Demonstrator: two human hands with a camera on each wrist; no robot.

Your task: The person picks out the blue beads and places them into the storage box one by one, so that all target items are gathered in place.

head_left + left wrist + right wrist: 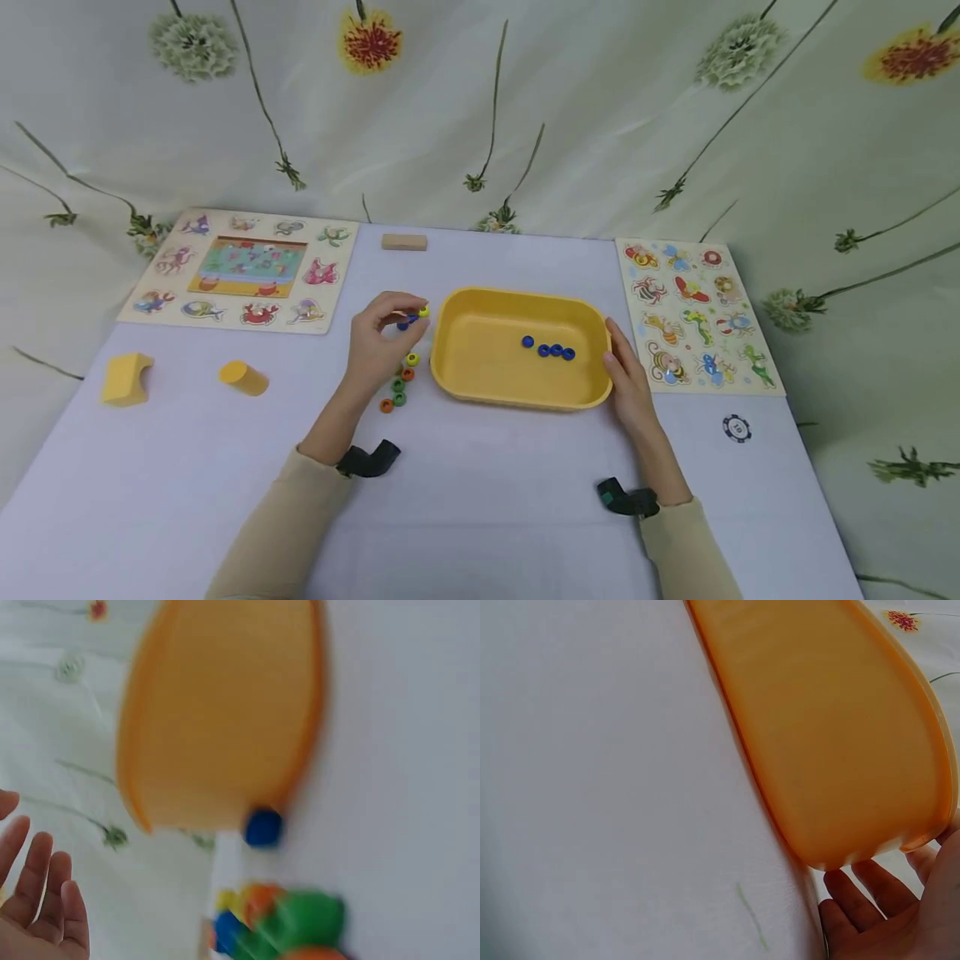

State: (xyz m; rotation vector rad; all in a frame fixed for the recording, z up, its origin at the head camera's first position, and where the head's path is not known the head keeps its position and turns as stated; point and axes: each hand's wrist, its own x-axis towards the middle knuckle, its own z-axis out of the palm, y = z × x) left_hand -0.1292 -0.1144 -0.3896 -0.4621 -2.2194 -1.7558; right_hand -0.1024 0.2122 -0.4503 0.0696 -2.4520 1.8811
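Note:
My left hand (382, 337) is bent over a group of small beads left of the yellow tray (480, 400). A yellow bead (423, 312) and two blue beads (402, 326) show between its thumb and index finger; whether it pinches one cannot be told. In the left wrist view its fingers (56, 892) are loosely bent, and a blurred blue bead (262, 827) appears by the tray's corner. My right hand (626, 375) holds the tray's right end, thumb at the rim, other fingers against the outside wall. Several blue beads (556, 350) lie in the tray.
Orange beads (386, 406), green beads (400, 399) and another yellow bead (412, 359) lie near the left wrist. Picture boards stand left (157, 279) and right (701, 317). A wooden block (403, 242), yellow arch (126, 379), yellow cylinder (243, 377) and round chip (737, 428) lie around.

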